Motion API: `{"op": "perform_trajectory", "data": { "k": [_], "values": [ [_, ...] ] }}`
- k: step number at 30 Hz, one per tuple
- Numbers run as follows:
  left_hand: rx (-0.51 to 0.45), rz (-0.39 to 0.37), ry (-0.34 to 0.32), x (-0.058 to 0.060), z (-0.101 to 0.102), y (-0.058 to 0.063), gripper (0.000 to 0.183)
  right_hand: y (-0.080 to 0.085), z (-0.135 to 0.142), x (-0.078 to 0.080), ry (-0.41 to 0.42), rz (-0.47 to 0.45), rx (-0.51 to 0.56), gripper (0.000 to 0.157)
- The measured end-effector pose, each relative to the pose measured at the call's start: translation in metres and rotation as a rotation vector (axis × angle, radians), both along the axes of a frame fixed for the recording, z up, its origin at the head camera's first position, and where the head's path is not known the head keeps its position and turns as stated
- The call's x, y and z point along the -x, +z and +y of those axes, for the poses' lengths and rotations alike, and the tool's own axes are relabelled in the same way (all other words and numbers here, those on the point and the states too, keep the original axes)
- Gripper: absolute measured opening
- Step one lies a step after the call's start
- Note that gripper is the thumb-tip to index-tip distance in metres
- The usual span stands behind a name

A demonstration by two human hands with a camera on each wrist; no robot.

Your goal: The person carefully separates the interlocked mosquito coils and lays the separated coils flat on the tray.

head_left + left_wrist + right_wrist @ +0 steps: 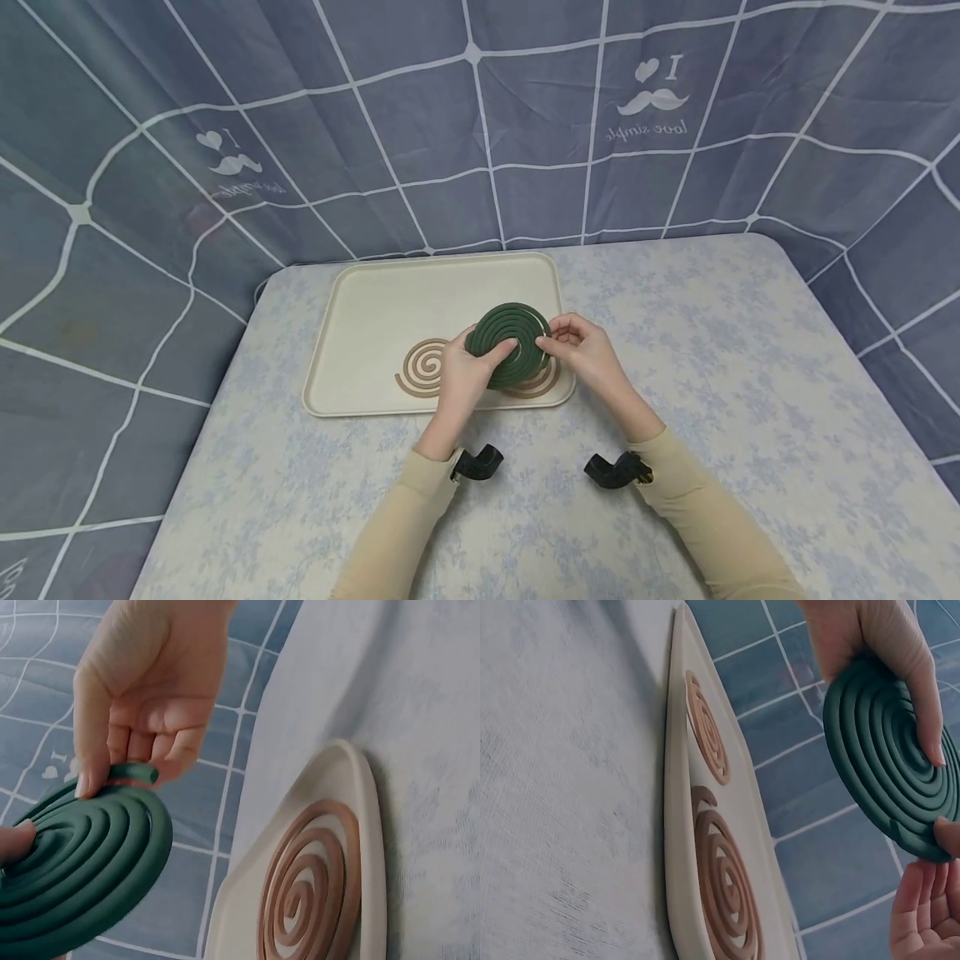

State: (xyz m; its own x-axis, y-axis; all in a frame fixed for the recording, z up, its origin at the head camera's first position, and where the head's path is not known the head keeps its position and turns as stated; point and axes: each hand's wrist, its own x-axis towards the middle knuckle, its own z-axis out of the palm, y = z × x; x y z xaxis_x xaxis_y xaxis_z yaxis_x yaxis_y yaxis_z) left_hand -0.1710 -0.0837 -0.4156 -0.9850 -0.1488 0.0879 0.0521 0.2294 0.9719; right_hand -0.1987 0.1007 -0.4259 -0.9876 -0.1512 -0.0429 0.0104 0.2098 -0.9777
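Observation:
A dark green mosquito coil [501, 327] is held up over the tray's front right part. My left hand [462, 367] grips it from the left, thumb laid across the upper face near the centre and fingers underneath. At the right rim my right hand [588, 350] pinches the coil's outer strand between thumb and fingers. In the left wrist view a blunt strand end [142, 773] sticks out beside the right thumb, a little apart from the rings. Two brown mosquito coils lie on the tray below: a left one [707, 729] and a right one [727, 889], partly covered by the green coil in the head view.
The cream tray [390, 300] has a raised rim and lies at the back of a table [712, 367] with a blue floral cloth. A blue-grey curtain [540, 108] with white lines hangs behind and at both sides. Black wrist mounts [480, 462] stick out from the sleeves.

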Motion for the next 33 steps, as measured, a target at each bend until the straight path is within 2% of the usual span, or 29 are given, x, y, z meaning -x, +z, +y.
{"op": "perform_trajectory", "data": {
  "k": [7, 11, 14, 18, 22, 24, 28, 33],
  "values": [
    [0.119, -0.055, -0.08, 0.001, -0.008, 0.006, 0.039, 0.001, 0.004, 0.003, 0.034, 0.033, -0.029, 0.024],
    [0.151, -0.088, -0.137, 0.002, -0.013, 0.007, 0.04, 0.003, 0.006, 0.003, 0.053, 0.037, -0.028, 0.024],
    [0.161, -0.114, -0.151, 0.002, -0.017, 0.007, 0.04, 0.005, 0.007, 0.002, 0.08, 0.027, -0.022, 0.022],
    [0.082, -0.123, -0.153, 0.002, -0.019, 0.006, 0.039, 0.006, 0.008, 0.004, 0.113, -0.015, 0.013, 0.019],
    [-0.038, -0.1, -0.142, 0.003, -0.017, 0.004, 0.039, 0.004, 0.008, 0.006, 0.103, -0.07, 0.082, 0.017],
    [-0.065, -0.085, -0.128, 0.003, -0.015, 0.004, 0.04, 0.003, 0.006, 0.006, 0.092, -0.095, 0.126, 0.016],
    [-0.077, -0.084, -0.089, 0.003, -0.013, 0.003, 0.041, 0.001, 0.005, 0.005, 0.088, -0.123, 0.175, 0.014],
    [-0.032, -0.089, -0.064, 0.002, -0.013, 0.002, 0.037, 0.0, 0.005, 0.005, 0.101, -0.125, 0.152, 0.014]
  ]
}}
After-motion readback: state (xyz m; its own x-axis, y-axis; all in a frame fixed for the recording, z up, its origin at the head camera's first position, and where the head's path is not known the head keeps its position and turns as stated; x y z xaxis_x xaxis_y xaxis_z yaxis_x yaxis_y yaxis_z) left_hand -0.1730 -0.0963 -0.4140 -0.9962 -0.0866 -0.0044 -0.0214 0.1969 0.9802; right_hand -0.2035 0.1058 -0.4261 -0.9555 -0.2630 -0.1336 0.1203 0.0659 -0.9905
